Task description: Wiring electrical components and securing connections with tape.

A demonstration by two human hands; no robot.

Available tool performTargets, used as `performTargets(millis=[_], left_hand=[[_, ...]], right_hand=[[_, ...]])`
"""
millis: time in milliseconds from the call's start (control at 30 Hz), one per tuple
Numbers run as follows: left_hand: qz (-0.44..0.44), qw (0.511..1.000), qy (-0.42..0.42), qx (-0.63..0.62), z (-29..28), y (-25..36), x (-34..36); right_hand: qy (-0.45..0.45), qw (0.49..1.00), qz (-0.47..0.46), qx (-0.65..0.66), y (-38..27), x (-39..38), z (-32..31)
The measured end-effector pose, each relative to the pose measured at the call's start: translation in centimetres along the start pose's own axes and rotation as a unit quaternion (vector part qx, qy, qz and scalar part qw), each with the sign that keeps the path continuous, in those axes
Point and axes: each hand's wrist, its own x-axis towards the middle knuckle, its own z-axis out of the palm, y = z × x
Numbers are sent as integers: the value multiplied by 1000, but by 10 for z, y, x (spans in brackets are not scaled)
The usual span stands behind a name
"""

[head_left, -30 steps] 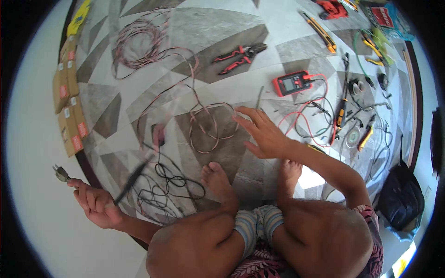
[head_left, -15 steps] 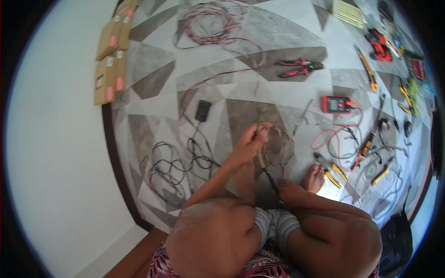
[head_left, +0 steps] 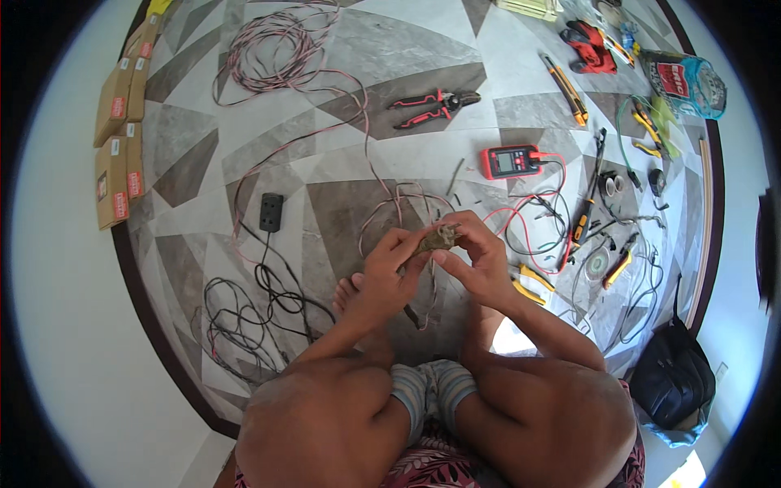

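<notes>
Between both hands, over the floor in front of my knees, is a small, crumpled, brownish lump (head_left: 439,237); its kind I cannot make out. My left hand (head_left: 392,264) pinches its left side with thumb and fingers. My right hand (head_left: 482,259) is closed round its right side, thumb against the near edge. Below and behind the hands, a thin pink-and-black wire (head_left: 396,199) runs in loose loops on the tiles. A dark, thicker piece (head_left: 412,315) hangs or lies beneath the left hand, partly hidden by it.
A red multimeter (head_left: 512,162), red-handled pliers (head_left: 437,108), an orange cutter knife (head_left: 565,89) and yellow-handled pliers (head_left: 534,285) lie around. At left are a black socket block (head_left: 271,213) with tangled cable and cardboard boxes (head_left: 113,180). A black bag (head_left: 674,374) stands at right.
The view has shifted right. My left hand held a thin cord or wire loop; now it grips the brownish lump. My right hand, unseen before, has come in and holds the lump too.
</notes>
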Motion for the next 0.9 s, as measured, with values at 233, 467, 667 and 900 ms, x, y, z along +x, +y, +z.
performTargets(millis=[233,467,667,900], left_hand=[[40,999,-18,-29,6,0,11],[-189,976,-60,-86,-4,-109,-7],[-245,966,-51,-69,-37,-115,5],[-129,944,13,302,-29,-82,27]], right_hand=[[55,996,25,67,14,-11,-9],[-30,840,-21,-541,42,-25,-88],[269,759,74,-588,25,-77,-212],[180,792,64,-579,25,-69,-221]])
